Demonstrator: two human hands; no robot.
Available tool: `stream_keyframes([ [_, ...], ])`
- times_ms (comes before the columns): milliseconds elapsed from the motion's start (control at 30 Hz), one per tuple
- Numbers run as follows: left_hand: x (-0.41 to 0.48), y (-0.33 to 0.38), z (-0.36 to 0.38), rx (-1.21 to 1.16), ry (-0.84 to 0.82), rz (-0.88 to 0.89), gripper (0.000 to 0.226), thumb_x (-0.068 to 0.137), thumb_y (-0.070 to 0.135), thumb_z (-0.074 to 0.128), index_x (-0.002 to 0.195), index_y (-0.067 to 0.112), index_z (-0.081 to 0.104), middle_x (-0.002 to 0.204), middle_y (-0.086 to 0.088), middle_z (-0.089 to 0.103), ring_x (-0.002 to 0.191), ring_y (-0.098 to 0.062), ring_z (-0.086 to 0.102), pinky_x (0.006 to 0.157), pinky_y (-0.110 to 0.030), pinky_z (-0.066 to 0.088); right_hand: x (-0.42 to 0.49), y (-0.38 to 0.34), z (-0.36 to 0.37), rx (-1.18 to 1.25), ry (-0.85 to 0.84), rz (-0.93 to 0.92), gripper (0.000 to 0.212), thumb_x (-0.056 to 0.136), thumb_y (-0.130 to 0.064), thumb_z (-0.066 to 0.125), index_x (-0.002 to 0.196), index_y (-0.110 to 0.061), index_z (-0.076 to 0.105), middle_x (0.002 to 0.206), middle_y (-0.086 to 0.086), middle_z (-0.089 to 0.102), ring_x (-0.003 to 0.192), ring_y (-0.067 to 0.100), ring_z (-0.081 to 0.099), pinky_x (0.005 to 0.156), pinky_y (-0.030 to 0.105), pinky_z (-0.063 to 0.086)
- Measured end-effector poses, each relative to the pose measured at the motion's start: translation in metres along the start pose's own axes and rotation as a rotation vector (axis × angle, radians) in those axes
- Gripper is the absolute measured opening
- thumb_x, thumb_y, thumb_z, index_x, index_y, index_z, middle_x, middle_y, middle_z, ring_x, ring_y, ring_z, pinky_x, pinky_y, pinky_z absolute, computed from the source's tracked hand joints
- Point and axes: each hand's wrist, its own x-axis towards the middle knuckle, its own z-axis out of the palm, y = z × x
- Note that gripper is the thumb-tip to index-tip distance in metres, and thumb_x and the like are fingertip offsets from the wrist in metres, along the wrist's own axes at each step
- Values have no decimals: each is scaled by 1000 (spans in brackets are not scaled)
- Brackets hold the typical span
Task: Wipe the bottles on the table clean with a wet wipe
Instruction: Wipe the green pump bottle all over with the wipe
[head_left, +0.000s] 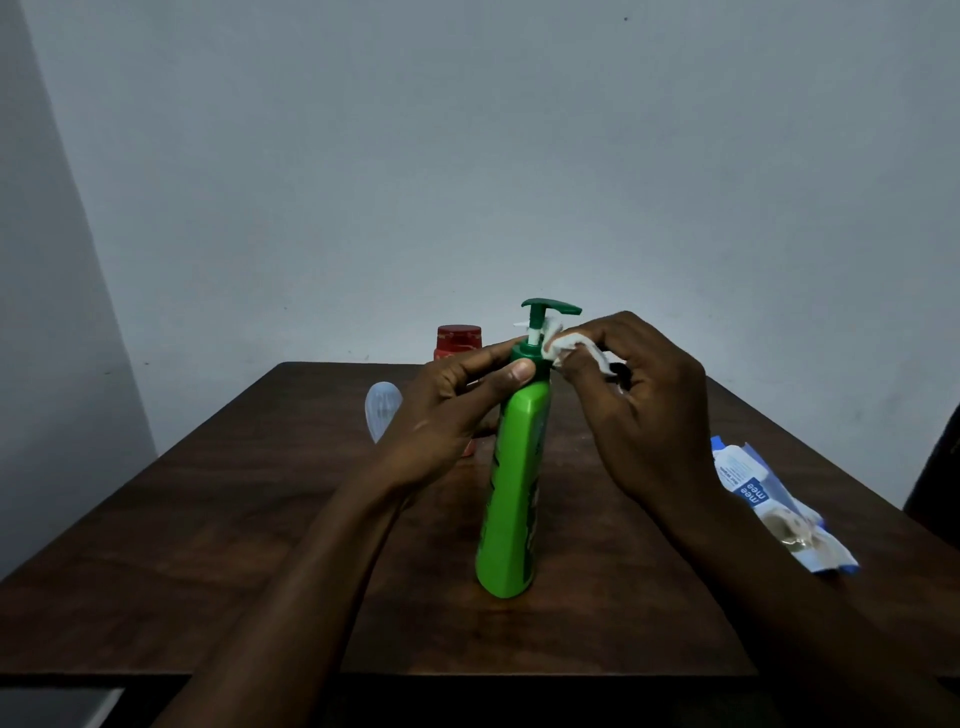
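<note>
A tall green pump bottle (514, 493) stands upright in the middle of the dark wooden table (249, 519). My left hand (447, 410) grips its neck just under the dark green pump head, thumb in front. My right hand (634, 405) pinches a crumpled white wet wipe (563, 347) against the pump stem on the right side. Behind the hands stands a red-capped bottle (458, 340), mostly hidden by my left hand. A pale translucent bottle (382, 410) stands at the back left.
A blue and white wet wipe pack (769, 499) lies flat near the table's right edge. A small dark object peeks out behind my right hand. The wall stands right behind the table's far edge. A dark chair edge shows at far right.
</note>
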Motion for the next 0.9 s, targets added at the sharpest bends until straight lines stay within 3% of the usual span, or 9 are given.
stream_keyframes([
  [267,1,2,-7,32,-78,-46,31,88,35,62,115,47,72,114,11,75,107,-8,69,90,-37,58,20,13,6,200,-203,278,16,92,-22,60,82,-15,71,76,-9,68,73,1,61,67,17,43],
  [367,2,2,-8,-13,-69,-61,50,92,24,62,141,32,52,113,11,75,107,-7,70,85,-31,59,35,16,11,279,-357,366,28,88,-30,55,84,-6,68,77,5,67,74,17,61,70,33,43],
  [400,2,3,-8,-19,-68,-61,56,95,19,60,148,26,44,108,10,76,104,-6,71,82,-28,59,40,13,12,303,-405,383,29,87,-30,52,85,-5,67,80,8,67,75,15,61,71,33,43],
  [500,1,4,-9,-30,-49,-69,61,98,9,57,153,20,34,95,11,77,95,-3,71,74,-22,57,45,9,12,330,-516,389,26,96,-6,48,79,-17,64,75,-10,60,68,-10,55,67,11,41],
  [567,1,2,-10,-43,-38,-72,60,97,9,57,152,19,36,103,9,77,99,-4,71,75,-24,58,42,12,15,373,-500,417,48,97,3,48,75,-32,73,87,-11,61,82,-5,55,78,21,43],
  [633,1,1,-10,-46,-31,-75,57,97,9,58,150,21,40,114,9,75,107,-4,69,77,-25,58,39,18,18,505,-421,484,48,95,-11,54,68,-43,78,86,-13,72,89,10,59,83,39,42],
  [733,1,-1,-11,-36,-42,-63,50,97,13,58,144,25,46,117,12,73,111,-3,68,78,-24,58,28,23,17,584,-382,462,23,91,-23,58,89,-21,80,97,5,76,97,30,67,90,47,47],
  [767,2,-1,-11,-30,-53,-55,47,96,16,59,141,26,48,115,12,74,110,-3,68,77,-25,58,23,24,15,593,-349,436,21,93,-20,58,90,-13,78,95,9,74,93,31,67,88,45,48],
  [900,2,-6,-9,-19,-63,-25,40,93,24,59,132,29,54,114,15,72,106,-4,69,78,-28,58,2,17,11,409,-169,286,14,96,-6,63,103,-6,75,94,4,72,87,5,66,77,17,49],
])
